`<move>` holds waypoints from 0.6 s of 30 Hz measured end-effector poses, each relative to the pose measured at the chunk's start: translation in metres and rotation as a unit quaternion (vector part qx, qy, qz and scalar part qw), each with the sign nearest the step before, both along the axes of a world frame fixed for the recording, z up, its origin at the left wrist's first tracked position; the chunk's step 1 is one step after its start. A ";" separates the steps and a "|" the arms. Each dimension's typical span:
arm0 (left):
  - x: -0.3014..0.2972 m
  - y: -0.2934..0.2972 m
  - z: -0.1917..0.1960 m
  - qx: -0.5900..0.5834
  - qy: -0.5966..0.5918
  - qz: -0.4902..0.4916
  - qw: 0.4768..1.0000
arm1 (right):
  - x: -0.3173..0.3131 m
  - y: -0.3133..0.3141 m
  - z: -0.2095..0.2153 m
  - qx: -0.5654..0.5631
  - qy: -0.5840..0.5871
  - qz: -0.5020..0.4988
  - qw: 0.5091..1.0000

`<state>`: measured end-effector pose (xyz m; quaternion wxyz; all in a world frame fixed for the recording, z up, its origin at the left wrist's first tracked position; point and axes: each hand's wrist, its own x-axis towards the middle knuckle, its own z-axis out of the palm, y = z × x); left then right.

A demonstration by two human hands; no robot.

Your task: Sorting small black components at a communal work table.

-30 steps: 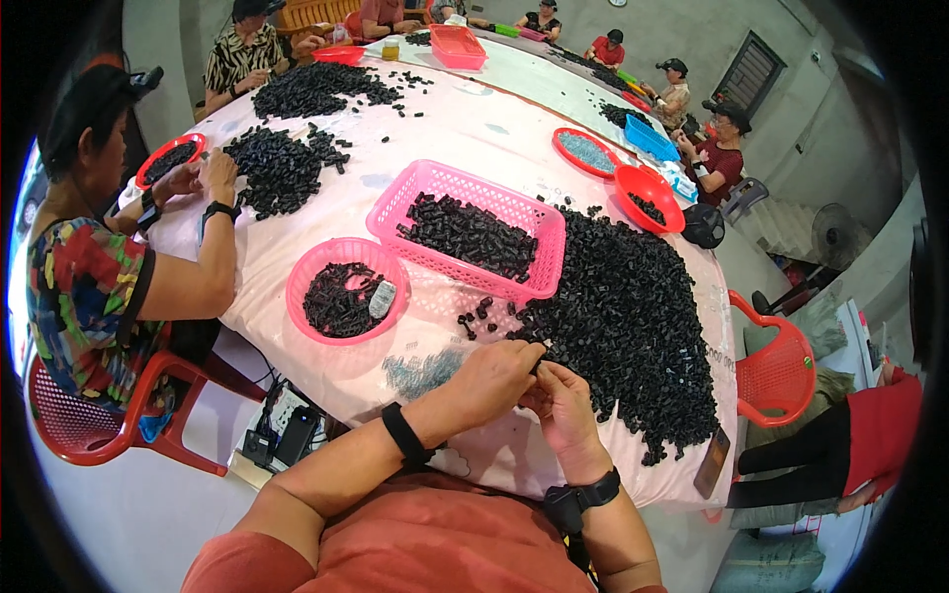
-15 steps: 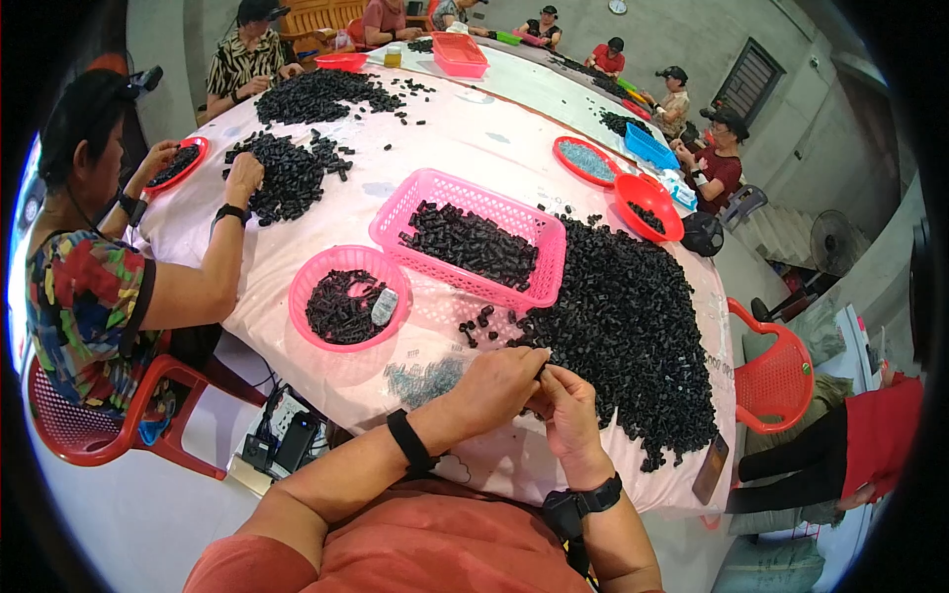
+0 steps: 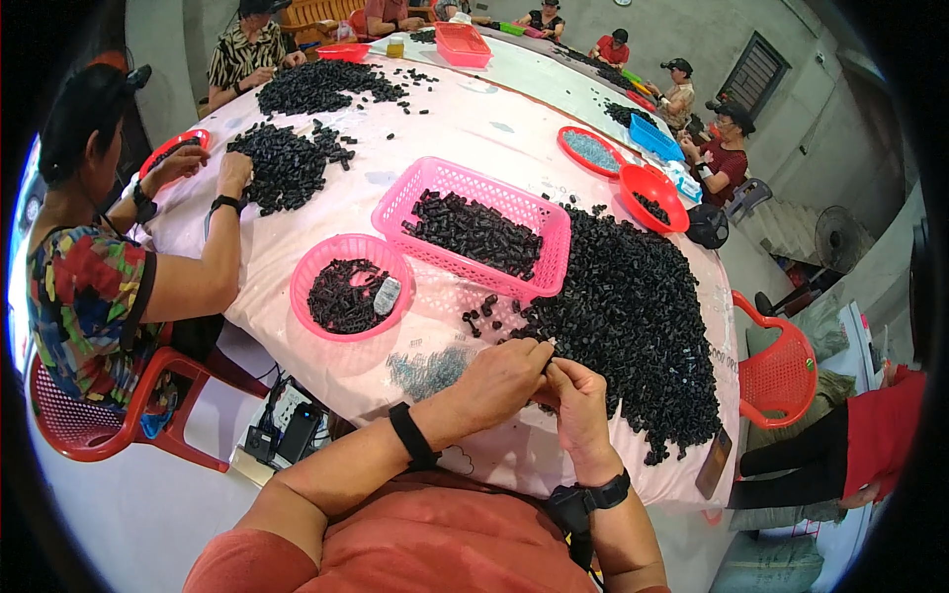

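My left hand [image 3: 501,380] and my right hand [image 3: 577,403] meet above the near edge of the table, fingers pinched together. Between their fingertips is a small black plastic piece [image 3: 549,366], mostly hidden, so its exact kind cannot be made out. Just beyond them spreads a large heap of small black plastic pieces [image 3: 633,326]. A pink rectangular basket [image 3: 390,210] with similar black pieces stands ahead. To its left sits a round pink basket [image 3: 301,308] with thin black parts and a grey packet [image 3: 387,296]. Beside my left wrist lies a pile of small clear, shiny parts [image 3: 425,372].
A phone [image 3: 713,463] lies at the table's right edge. A red bowl [image 3: 645,188], a red tray of clear parts [image 3: 590,150] and a blue basket [image 3: 653,144] stand farther right. At left, a co-worker [image 3: 109,277] handles another black heap [image 3: 297,166]; several people sit farther along.
The view has shifted slightly. My hands stay together at the small black piece with little movement. The co-worker at left has moved a hand slightly above the red tray.
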<state>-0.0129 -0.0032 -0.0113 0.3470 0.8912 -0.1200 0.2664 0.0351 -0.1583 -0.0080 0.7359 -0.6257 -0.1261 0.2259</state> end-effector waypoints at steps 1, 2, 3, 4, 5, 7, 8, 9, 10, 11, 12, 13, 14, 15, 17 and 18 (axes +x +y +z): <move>0.000 0.000 0.000 0.003 -0.003 -0.006 1.000 | 0.001 -0.001 0.001 -0.003 0.002 0.000 1.000; 0.000 0.000 0.000 0.006 -0.006 -0.012 1.000 | 0.001 -0.001 0.002 -0.007 0.004 0.000 1.000; 0.001 0.000 0.000 0.005 -0.005 -0.012 1.000 | 0.001 -0.001 0.003 -0.008 0.004 0.000 1.000; 0.001 0.000 -0.001 0.013 0.000 -0.011 1.000 | 0.001 0.000 0.005 -0.007 0.002 0.000 1.000; 0.001 0.000 -0.002 0.020 0.005 -0.009 1.000 | 0.001 0.000 0.006 -0.005 -0.001 0.000 1.000; 0.001 -0.001 -0.003 0.029 0.014 -0.007 0.999 | 0.001 0.000 0.007 -0.018 -0.008 0.002 1.000; 0.000 -0.001 -0.004 0.039 0.022 -0.006 0.999 | 0.001 0.000 0.007 -0.029 -0.017 0.002 0.999; 0.000 -0.001 -0.004 0.038 0.021 -0.005 0.999 | 0.001 -0.001 0.007 -0.029 -0.017 0.003 0.999; 0.000 0.000 -0.004 0.027 0.011 -0.006 1.000 | 0.001 -0.001 0.007 -0.037 -0.021 0.004 0.999; 0.000 0.000 -0.003 0.015 0.000 -0.006 1.000 | 0.001 -0.001 0.007 -0.044 -0.026 0.006 0.999; 0.000 0.000 -0.002 0.016 0.000 -0.005 1.000 | 0.001 -0.001 0.008 -0.043 -0.026 0.008 0.999; 0.000 0.000 0.000 -0.001 0.000 0.005 1.000 | 0.001 -0.001 0.011 -0.045 -0.016 0.011 0.999; 0.000 0.000 0.001 -0.019 0.001 0.014 1.000 | 0.002 -0.001 0.013 -0.048 -0.007 0.015 0.999; 0.000 0.000 0.002 -0.019 0.000 0.015 1.000 | 0.002 -0.002 0.012 -0.048 -0.007 0.016 0.999; -0.001 -0.001 0.003 -0.030 -0.009 0.004 0.999 | 0.003 -0.006 0.008 -0.054 0.020 0.026 0.998; -0.002 -0.001 0.005 -0.030 -0.008 0.004 1.000 | 0.003 -0.007 0.006 -0.053 0.020 0.026 0.998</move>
